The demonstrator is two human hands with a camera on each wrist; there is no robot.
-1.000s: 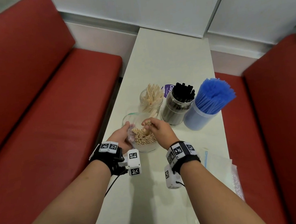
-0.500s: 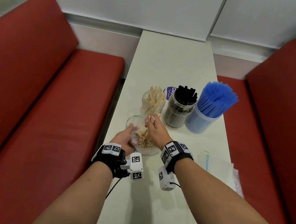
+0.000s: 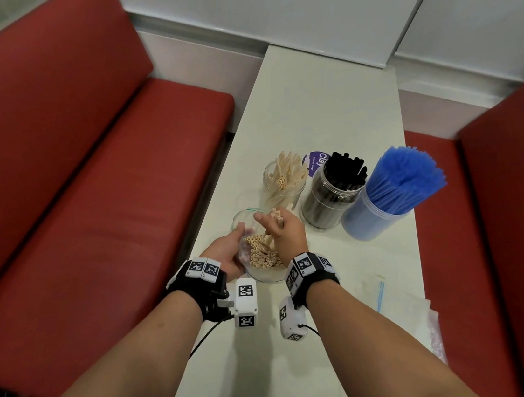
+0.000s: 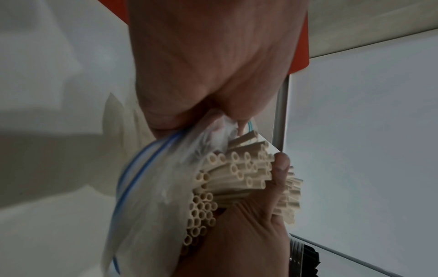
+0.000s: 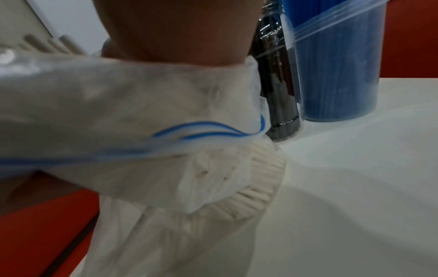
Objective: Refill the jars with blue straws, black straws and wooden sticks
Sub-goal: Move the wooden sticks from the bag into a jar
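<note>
Now right hand (image 3: 283, 232) pinches sticks (image 3: 276, 218), axes near upright; jar (image 3: 283, 180) at 12 o'clock, near; left hand (image 3: 226, 256) grips bag (image 3: 245, 257).

three jars in a row: wooden sticks (image 3: 285, 178), black straws (image 3: 346, 167), fanned blue straws (image 3: 406, 179).

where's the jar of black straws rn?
Head view: clear jar of black straws stands on the white table, between the wooden-stick jar and the blue-straw container.

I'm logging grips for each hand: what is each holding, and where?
Left hand holds the zip bag at its mouth; right hand grips wooden sticks near their upper ends.
</note>
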